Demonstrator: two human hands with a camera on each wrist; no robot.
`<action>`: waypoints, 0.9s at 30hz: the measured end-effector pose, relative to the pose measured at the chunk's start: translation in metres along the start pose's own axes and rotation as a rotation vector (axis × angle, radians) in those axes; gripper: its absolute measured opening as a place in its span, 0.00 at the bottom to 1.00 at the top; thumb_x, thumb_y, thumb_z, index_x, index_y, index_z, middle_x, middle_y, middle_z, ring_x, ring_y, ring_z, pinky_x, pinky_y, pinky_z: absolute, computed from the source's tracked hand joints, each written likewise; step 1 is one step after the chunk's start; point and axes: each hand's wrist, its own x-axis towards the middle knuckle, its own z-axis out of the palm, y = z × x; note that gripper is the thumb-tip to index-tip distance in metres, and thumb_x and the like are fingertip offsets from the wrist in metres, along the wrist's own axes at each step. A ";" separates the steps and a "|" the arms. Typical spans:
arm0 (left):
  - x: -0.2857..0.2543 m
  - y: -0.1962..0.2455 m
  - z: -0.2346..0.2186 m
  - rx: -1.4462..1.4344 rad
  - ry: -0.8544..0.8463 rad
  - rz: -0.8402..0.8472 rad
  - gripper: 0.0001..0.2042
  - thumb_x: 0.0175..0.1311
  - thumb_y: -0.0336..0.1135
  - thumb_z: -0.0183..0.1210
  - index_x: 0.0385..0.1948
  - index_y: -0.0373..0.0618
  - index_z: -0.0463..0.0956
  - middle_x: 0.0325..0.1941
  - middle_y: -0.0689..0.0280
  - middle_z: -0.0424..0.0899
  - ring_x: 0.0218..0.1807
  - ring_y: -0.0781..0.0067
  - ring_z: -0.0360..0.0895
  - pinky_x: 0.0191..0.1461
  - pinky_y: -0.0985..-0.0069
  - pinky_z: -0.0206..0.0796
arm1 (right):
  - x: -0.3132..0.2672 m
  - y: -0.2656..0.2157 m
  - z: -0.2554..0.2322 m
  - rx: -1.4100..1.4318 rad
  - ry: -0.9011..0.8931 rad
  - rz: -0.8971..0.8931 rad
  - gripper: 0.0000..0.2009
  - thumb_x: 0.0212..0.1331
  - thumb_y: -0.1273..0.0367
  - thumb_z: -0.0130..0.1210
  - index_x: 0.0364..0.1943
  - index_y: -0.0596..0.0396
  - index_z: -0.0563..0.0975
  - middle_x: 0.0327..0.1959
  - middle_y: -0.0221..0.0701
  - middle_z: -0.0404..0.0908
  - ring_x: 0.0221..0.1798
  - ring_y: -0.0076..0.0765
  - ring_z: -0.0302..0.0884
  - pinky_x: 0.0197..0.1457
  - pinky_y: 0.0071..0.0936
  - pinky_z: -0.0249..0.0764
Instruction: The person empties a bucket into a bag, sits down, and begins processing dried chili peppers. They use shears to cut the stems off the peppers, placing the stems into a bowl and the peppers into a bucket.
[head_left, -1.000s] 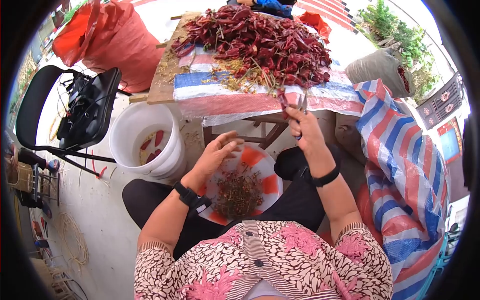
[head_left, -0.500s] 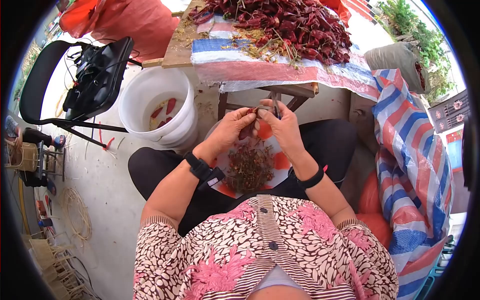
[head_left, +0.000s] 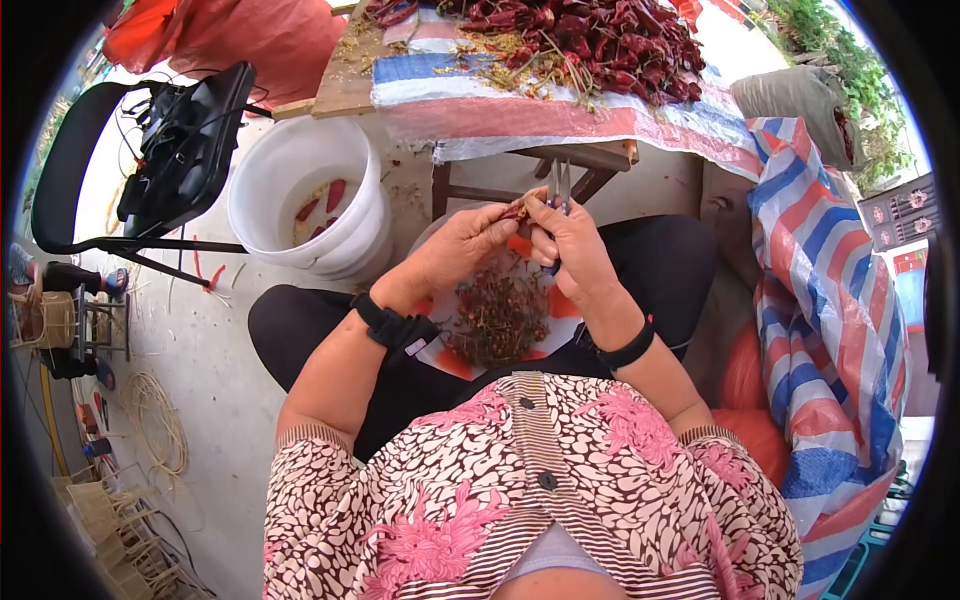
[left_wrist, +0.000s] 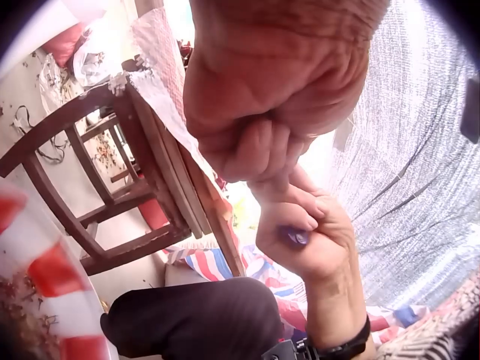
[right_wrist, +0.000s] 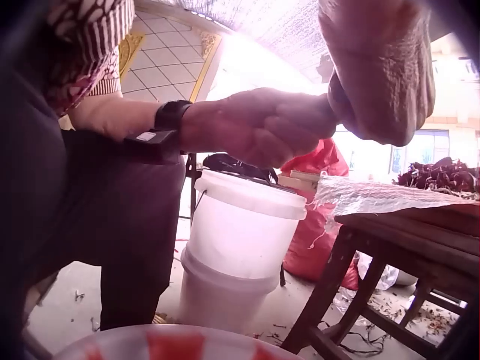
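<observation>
In the head view my left hand [head_left: 458,245] pinches a dried red chili [head_left: 516,211], mostly covered by the fingers. My right hand [head_left: 575,245] grips a pair of scissors [head_left: 561,182], blades pointing up and away, while its fingertips meet the left fingers at the chili. The blue scissor handle [left_wrist: 293,236] shows in the left wrist view. Below both hands, an orange-and-white basin [head_left: 563,302] holds a heap of stems and scraps [head_left: 498,322]. A large pile of dried chilies [head_left: 610,55] lies on the table's striped sheet [head_left: 470,125].
To the left stands a white bucket [head_left: 357,235] with several red chilies at the bottom. A black folding chair [head_left: 190,150] with cables on it is beyond the bucket. Striped tarpaulin [head_left: 825,300] hangs at the right, and a red sack [head_left: 230,45] stands at the back left.
My right hand has come back from the pile with the scissors and a chili. My left hand has risen to meet it and now grips the chili; the scissors have tilted upright.
</observation>
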 end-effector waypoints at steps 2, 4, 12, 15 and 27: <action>-0.002 0.004 -0.001 0.026 -0.048 -0.009 0.13 0.73 0.43 0.49 0.48 0.45 0.73 0.22 0.80 0.59 0.22 0.89 0.52 0.24 0.86 0.45 | 0.001 -0.001 -0.007 0.198 -0.064 0.160 0.05 0.68 0.68 0.51 0.37 0.54 0.74 0.27 0.23 0.75 0.14 0.11 0.58 0.17 0.13 0.56; -0.005 0.009 -0.002 0.052 -0.124 -0.004 0.13 0.73 0.44 0.49 0.45 0.45 0.73 0.21 0.79 0.59 0.22 0.89 0.53 0.24 0.86 0.45 | 0.005 -0.001 -0.014 0.440 -0.088 0.304 0.05 0.68 0.68 0.51 0.36 0.53 0.74 0.28 0.23 0.75 0.14 0.12 0.57 0.17 0.13 0.56; -0.005 0.005 0.002 -0.059 -0.115 -0.010 0.15 0.73 0.45 0.45 0.45 0.43 0.72 0.24 0.76 0.66 0.22 0.88 0.55 0.25 0.87 0.47 | -0.013 -0.003 -0.021 -0.176 0.106 0.024 0.11 0.67 0.61 0.53 0.36 0.55 0.73 0.33 0.31 0.79 0.17 0.19 0.65 0.21 0.20 0.63; -0.009 0.011 -0.001 -0.095 -0.042 0.021 0.15 0.71 0.46 0.44 0.44 0.43 0.70 0.25 0.74 0.69 0.21 0.87 0.55 0.25 0.88 0.48 | -0.020 0.010 -0.038 -0.831 0.097 -0.075 0.17 0.67 0.56 0.52 0.39 0.58 0.73 0.35 0.35 0.80 0.28 0.30 0.75 0.33 0.26 0.71; -0.007 0.008 -0.003 -0.019 0.002 0.034 0.10 0.74 0.43 0.48 0.44 0.47 0.70 0.27 0.74 0.75 0.22 0.90 0.58 0.25 0.89 0.49 | -0.034 -0.016 -0.004 -1.451 0.086 -0.610 0.19 0.61 0.55 0.57 0.45 0.55 0.76 0.41 0.35 0.82 0.36 0.41 0.82 0.36 0.31 0.76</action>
